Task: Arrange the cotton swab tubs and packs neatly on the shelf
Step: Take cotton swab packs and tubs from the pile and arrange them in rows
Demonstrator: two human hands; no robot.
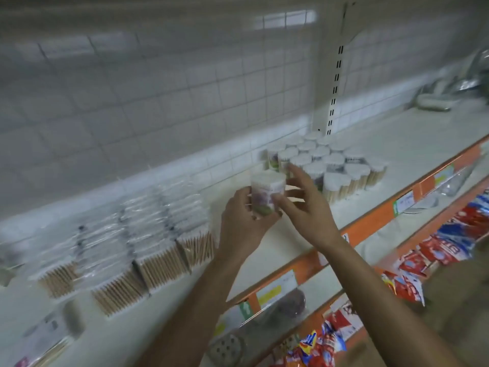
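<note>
Clear plastic wraps the cotton swab tub (266, 193) I hold above the white shelf (291, 250); it stands upright, long axis vertical, white swab tips up at the lid end and its label turned toward me. My left hand (244, 223) is curled around its lower half from the left. My right hand (304, 205) is spread wide, thumb touching the tub's right side, the other fingers stretched away and holding nothing.

Just beyond my right fingertips sits a cluster of tubs (325, 165), upright and packed close, a few at the near right edge showing wooden sticks. Left of my left hand lie rows of flat swab packs (127, 242), their sticks pointing toward the shelf's front edge. Motion blur smears the label print, so I cannot read it. My left palm hides the tub's base. Below my forearms, the orange shelf rail (370, 223) carries price tags too blurred to read, and red snack packets (434, 250) lie on the shelf below.
</note>
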